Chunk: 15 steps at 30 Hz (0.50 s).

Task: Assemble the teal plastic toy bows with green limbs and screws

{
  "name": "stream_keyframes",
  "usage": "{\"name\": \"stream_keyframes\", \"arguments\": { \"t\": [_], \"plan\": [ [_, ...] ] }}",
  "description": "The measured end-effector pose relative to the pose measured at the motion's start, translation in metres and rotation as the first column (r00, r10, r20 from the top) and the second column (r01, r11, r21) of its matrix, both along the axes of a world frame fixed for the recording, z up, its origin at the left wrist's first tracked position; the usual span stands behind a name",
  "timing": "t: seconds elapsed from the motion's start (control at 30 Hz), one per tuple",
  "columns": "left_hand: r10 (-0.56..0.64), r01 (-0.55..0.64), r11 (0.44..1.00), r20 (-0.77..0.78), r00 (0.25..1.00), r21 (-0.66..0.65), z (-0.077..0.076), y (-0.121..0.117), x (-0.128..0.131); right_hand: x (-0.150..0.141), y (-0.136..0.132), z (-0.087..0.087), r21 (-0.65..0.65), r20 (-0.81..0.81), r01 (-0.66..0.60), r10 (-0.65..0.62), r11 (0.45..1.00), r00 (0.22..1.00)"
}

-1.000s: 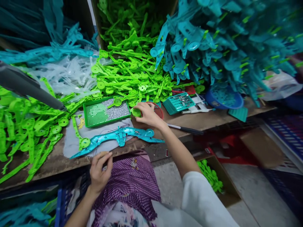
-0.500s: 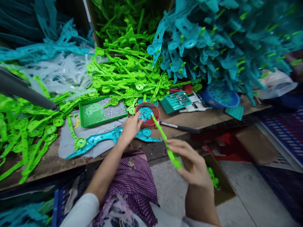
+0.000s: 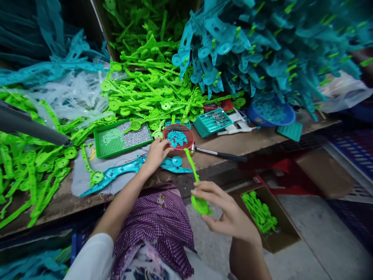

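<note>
The left hand (image 3: 156,156) has drawn back from the blue pieces (image 3: 176,137) to the red basket's (image 3: 192,134) rim; whether its grip holds anything, one cannot tell. The right hand's (image 3: 229,212) grip pinches the green part (image 3: 199,204).

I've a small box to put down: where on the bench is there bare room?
Bare brown bench shows between the stacked teal trays and the black-handled tool, and rightward before the blue bowl. Leftward is crowded: green plastic parts heap behind the green tray, a turquoise frame lies before it.
</note>
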<state>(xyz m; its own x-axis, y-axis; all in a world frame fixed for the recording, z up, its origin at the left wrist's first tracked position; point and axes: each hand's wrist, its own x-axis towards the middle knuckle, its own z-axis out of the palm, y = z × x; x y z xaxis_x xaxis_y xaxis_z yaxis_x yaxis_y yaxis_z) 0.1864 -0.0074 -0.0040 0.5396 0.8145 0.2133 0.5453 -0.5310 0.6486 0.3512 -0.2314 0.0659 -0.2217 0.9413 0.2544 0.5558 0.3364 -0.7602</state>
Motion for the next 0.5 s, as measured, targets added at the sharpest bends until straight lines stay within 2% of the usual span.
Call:
{"name": "stream_keyframes", "arguments": {
  "t": [0.1, 0.17, 0.3, 0.37, 0.5],
  "plan": [
    [0.069, -0.068, 0.998, 0.099, 0.993, -0.012, 0.004, 0.0, -0.001, -0.008, -0.002, -0.001, -0.008, 0.072, -0.098, 0.099, 0.995, 0.992],
    [0.094, -0.094, 0.996, 0.144, 0.985, -0.011, 0.008, 0.004, 0.002, -0.012, 0.008, -0.01, -0.004, 0.13, -0.144, 0.143, 0.99, 0.981],
    [0.107, -0.114, 0.993, 0.182, 0.977, 0.027, 0.016, 0.01, 0.012, -0.015, 0.037, -0.033, 0.0, 0.258, -0.106, 0.103, 0.994, 0.961],
    [0.076, -0.085, 0.996, 0.201, 0.977, 0.038, 0.019, 0.009, 0.016, -0.015, 0.042, -0.037, -0.002, 0.29, -0.084, 0.081, 0.996, 0.954],
    [-0.001, -0.002, 1.0, 0.252, 0.968, 0.011, 0.016, 0.002, 0.016, -0.018, 0.031, -0.035, -0.026, 0.263, -0.105, 0.108, 0.994, 0.959]
  ]
}}
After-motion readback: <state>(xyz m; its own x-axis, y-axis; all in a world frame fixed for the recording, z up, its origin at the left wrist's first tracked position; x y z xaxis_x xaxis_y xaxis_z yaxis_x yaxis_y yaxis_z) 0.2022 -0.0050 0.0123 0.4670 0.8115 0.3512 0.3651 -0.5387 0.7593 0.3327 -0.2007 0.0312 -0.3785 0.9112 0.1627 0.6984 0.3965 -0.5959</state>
